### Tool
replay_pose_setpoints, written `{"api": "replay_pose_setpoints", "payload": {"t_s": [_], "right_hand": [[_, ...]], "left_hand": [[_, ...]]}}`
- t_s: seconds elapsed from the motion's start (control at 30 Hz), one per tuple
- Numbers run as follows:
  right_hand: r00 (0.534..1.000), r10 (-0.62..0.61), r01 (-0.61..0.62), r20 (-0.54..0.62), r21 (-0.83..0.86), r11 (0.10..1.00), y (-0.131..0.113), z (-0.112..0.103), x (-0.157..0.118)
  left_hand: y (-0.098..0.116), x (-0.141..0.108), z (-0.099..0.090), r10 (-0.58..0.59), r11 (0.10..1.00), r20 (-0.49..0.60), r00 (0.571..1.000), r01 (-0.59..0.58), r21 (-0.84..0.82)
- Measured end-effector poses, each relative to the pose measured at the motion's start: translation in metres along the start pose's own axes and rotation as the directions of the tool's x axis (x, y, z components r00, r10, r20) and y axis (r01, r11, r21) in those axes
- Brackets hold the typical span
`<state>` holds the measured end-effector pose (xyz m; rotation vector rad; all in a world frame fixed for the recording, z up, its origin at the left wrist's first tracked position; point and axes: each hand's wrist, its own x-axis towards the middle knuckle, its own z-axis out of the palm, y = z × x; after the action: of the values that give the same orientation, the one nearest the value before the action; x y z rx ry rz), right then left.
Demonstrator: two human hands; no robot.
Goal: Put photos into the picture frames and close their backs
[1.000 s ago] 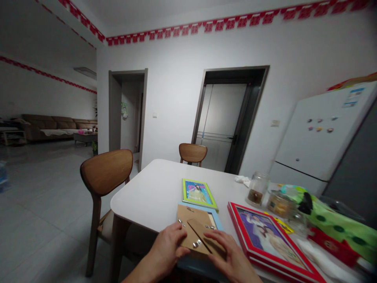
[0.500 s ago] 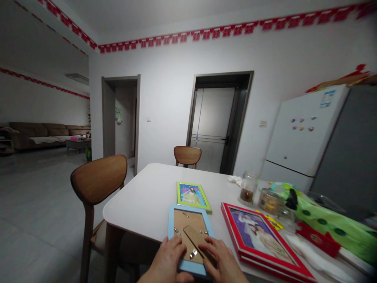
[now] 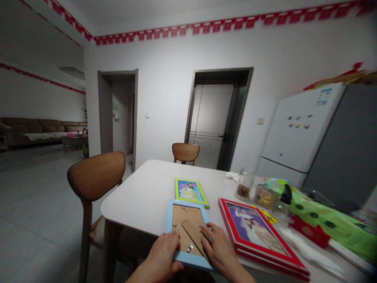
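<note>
A light blue picture frame (image 3: 170, 216) lies back side up at the table's near edge, its brown backing board (image 3: 188, 214) showing several small metal clips and a slanted stand flap (image 3: 193, 234). My left hand (image 3: 165, 253) grips the frame's lower left edge, thumb at the near rim. My right hand (image 3: 219, 245) is on the right side, fingers bent over the clip and the flap's edge; the fingertips partly hide that clip. Just beyond lies a green frame (image 3: 191, 191) with a photo facing up. To the right are stacked red frames (image 3: 259, 232), photo side up.
On the white table (image 3: 132, 200) at the right stand a glass jar (image 3: 244, 184) and a round container (image 3: 266, 196), beside a green bag (image 3: 326, 216) and a red item (image 3: 309, 232). Wooden chairs stand left (image 3: 97, 175) and at the far side (image 3: 185, 152).
My right hand has moved up along the frame's right side, its fingers now at the right clip. My left hand has shifted slightly to the frame's left edge. The view has shifted slightly.
</note>
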<state>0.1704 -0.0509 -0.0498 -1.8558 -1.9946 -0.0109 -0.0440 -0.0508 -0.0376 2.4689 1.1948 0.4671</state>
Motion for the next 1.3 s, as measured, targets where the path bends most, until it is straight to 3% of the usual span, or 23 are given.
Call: {"api": "replay_pose_setpoints", "payload": {"t_s": [0.1, 0.23, 0.47, 0.67, 0.77, 0.87, 0.93, 1.17, 1.3], "right_hand": [[0.998, 0.056, -0.055, 0.013, -0.05, 0.997, 0.004, 0.0, 0.012], [0.998, 0.018, -0.017, 0.062, -0.012, 1.0, 0.004, 0.001, 0.02], [0.999, -0.032, 0.03, 0.044, 0.034, 0.999, 0.002, 0.002, 0.015], [0.999, -0.026, 0.026, 0.03, -0.016, 1.0, -0.002, -0.002, 0.008], [0.989, -0.149, 0.149, 0.015, 0.007, 0.989, -0.015, -0.005, -0.004], [0.935, -0.348, 0.341, 0.068, 0.096, 0.935, -0.032, -0.01, -0.017], [0.911, -0.4, 0.388, 0.096, 0.124, 0.913, -0.04, -0.013, -0.022], [0.909, -0.397, 0.375, 0.129, 0.169, 0.912, -0.036, -0.017, -0.023], [0.941, -0.32, 0.293, 0.112, 0.206, 0.934, -0.038, -0.007, -0.005]], "left_hand": [[0.003, 0.0, -0.003, 0.005, 1.0, -0.021, 1.0, -0.005, -0.003], [0.004, 0.0, -0.003, -0.015, 1.0, -0.03, 0.999, 0.015, -0.011], [0.001, -0.001, 0.003, -0.019, 1.0, -0.049, 0.999, 0.017, -0.025], [0.003, -0.003, -0.004, 0.017, 0.999, -0.033, 0.999, -0.018, -0.03], [0.001, -0.003, -0.005, 0.033, 0.999, -0.026, 0.999, -0.034, -0.03], [0.0, -0.002, -0.003, 0.017, 1.0, -0.015, 1.0, -0.017, -0.017], [0.001, -0.001, -0.004, 0.008, 1.0, -0.009, 1.0, -0.008, -0.005], [0.007, -0.002, -0.01, 0.027, 0.999, -0.055, 0.998, -0.026, 0.02], [0.002, -0.001, -0.006, 0.036, 0.999, -0.059, 0.998, -0.037, -0.016]]}}
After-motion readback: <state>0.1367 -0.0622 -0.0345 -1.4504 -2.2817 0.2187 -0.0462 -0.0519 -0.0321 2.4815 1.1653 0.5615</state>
